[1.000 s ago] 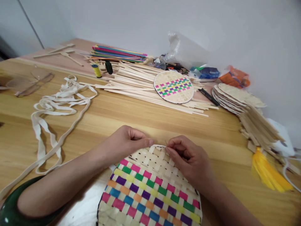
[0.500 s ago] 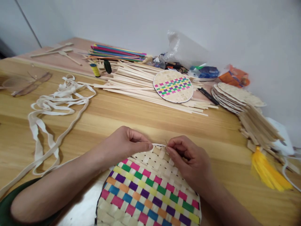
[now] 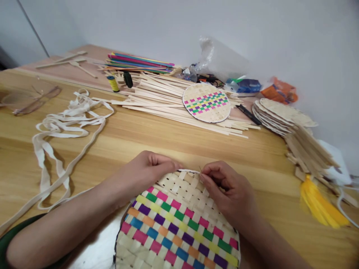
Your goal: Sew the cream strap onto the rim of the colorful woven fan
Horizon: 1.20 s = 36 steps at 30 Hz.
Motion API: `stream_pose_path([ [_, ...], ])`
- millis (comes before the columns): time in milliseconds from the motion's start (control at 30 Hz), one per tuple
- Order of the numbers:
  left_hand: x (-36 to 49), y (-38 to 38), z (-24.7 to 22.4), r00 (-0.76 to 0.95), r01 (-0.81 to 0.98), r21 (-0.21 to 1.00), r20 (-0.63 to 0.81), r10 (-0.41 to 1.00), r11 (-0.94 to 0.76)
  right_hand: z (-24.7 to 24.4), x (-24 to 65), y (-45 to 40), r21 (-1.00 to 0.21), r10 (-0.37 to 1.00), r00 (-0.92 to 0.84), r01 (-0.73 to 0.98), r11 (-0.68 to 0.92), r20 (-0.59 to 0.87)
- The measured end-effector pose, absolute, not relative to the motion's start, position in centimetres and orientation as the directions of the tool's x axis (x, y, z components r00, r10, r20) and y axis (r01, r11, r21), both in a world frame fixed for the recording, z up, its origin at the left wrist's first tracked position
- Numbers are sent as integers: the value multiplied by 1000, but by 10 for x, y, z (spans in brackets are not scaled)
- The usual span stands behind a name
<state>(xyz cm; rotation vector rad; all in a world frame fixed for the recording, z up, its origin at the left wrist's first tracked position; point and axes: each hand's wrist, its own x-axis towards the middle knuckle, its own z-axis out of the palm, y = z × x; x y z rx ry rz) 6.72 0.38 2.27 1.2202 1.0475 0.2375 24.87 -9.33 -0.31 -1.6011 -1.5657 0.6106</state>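
Woven disc (image 3: 174,228) seems complete except its rim (image 3: 188,170), which our left hand (image 3: 151,166) pinches; our right hand (image 3: 229,187) pinches a needle (image 3: 200,169).

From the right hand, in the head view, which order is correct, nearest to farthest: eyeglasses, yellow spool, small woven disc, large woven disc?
1. Large woven disc: touching the right hand.
2. Small woven disc: ahead, farther back.
3. Yellow spool: back, to the left.
4. Eyeglasses: far left.
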Motion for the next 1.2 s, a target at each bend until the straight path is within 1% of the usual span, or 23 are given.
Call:
stream_pose_path([
  [100,67,7,21,543,334,859,-511,666,387,-2,249,-93,-808,979,114,585,69,167],
  [200,67,9,21,513,364,845,-533,672,392,-2,248,-93,-817,983,112,573,57,147],
  [400,68,9,24,506,317,838,-545,668,443,-3,246,-95,-817,973,144,572,68,182],
  [500,69,6,25,505,291,845,-534,678,448,-3,244,-97,-814,974,151,579,50,168],
  [700,69,5,24,513,304,835,-549,660,458,-2,243,-97,-781,972,140,622,61,187],
  [833,69,5,24,513,316,830,-556,654,459,-2,242,-97,-783,973,144,619,56,183],
  [1000,68,6,26,493,383,795,-607,623,471,-2,241,-98,-798,969,150,599,68,196],
  [1067,68,6,25,502,380,794,-607,616,474,-3,240,-98,-806,970,153,588,65,190],
  [1133,68,5,25,512,367,799,-601,614,477,-3,240,-98,-832,972,168,554,43,162],
  [1200,68,5,25,517,366,802,-597,614,472,-1,241,-96,-888,971,219,460,-17,95],
])
